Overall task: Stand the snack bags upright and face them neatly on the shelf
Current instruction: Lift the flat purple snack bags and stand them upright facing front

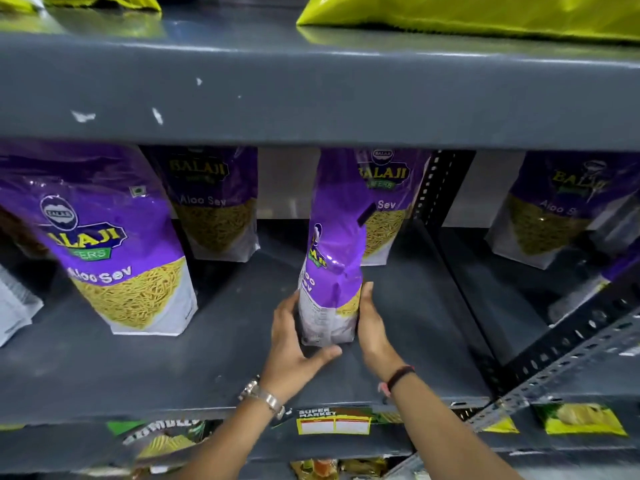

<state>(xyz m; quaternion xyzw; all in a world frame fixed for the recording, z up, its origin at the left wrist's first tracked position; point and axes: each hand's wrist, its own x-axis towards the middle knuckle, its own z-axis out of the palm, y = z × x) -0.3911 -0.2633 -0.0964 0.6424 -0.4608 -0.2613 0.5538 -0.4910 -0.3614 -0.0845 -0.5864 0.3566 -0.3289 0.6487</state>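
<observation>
A purple Aloo Sev bag (332, 258) stands upright on the grey shelf (207, 358), turned so its narrow side faces me. My left hand (294, 344) cups its lower left side, thumb under the front corner. My right hand (372, 327) presses its lower right side. Another purple bag (114, 258) stands at the front left, facing forward and leaning slightly. Two more stand at the back: one bag (214, 209) left of centre, and one bag (384, 206) partly hidden behind the held bag.
A grey upper shelf (311, 91) with yellow-green bags (467, 15) overhangs. A perforated black upright (433, 188) separates the right bay, where another purple bag (547, 216) stands. A white pack (14, 306) sits at far left. A price label (334, 422) marks the shelf edge.
</observation>
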